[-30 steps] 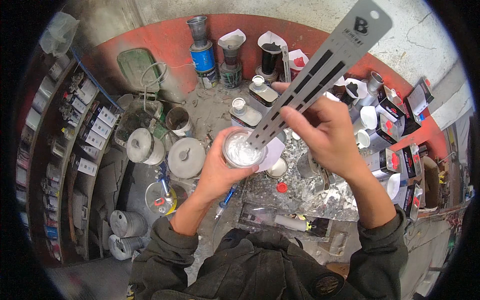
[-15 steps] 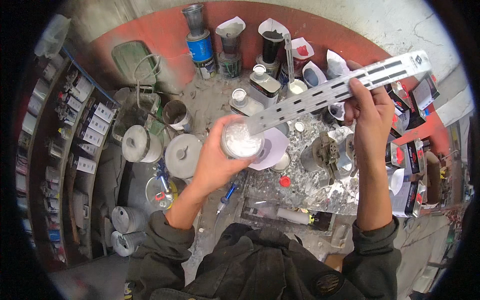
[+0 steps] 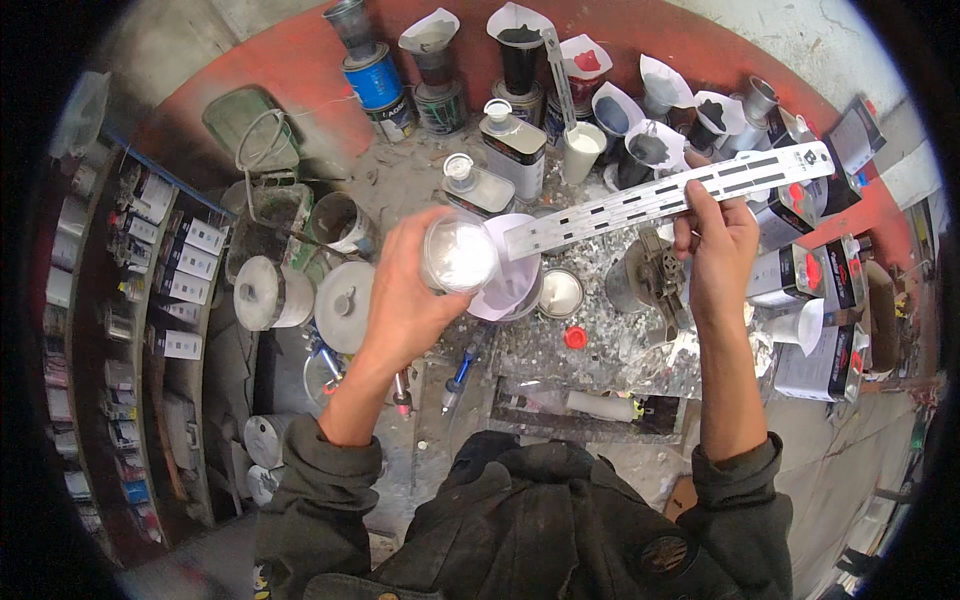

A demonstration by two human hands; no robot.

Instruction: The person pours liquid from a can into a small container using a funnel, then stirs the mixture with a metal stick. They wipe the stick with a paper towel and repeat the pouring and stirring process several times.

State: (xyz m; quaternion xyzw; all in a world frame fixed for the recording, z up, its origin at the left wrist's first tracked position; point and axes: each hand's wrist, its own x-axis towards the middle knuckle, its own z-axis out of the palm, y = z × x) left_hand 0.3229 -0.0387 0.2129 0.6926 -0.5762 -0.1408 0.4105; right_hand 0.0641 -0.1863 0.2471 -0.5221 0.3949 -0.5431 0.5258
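Note:
My left hand [image 3: 405, 295] grips a clear cup [image 3: 462, 255] of white liquid. My right hand [image 3: 715, 240] holds a long metal slotted ruler [image 3: 620, 212] near its far end; the ruler slants down leftward, its lower tip just right of the cup, over a pale paper funnel [image 3: 505, 290] in a container. Right of the funnel are an open tin of white paint [image 3: 560, 293], a red cap [image 3: 575, 338] and a grey pot [image 3: 625, 278] with a crusted metal tool [image 3: 658, 275]. Two metal cans with white caps [image 3: 478, 188] stand behind the cup.
Paper-lined cups [image 3: 522, 55] on tins line the red back wall [image 3: 250, 75]; rectangular cans [image 3: 810, 360] crowd the right. Crusted buckets [image 3: 262, 292], a round lid [image 3: 340, 305] and shelving [image 3: 185, 285] are at left. A blue-handled spray tool [image 3: 458, 378] lies near the front.
The ruler has swung from steeply raised to a flatter slant, with my right hand moving rightward. My left hand and cup have moved up and left, leaving the ruler's tip outside the cup.

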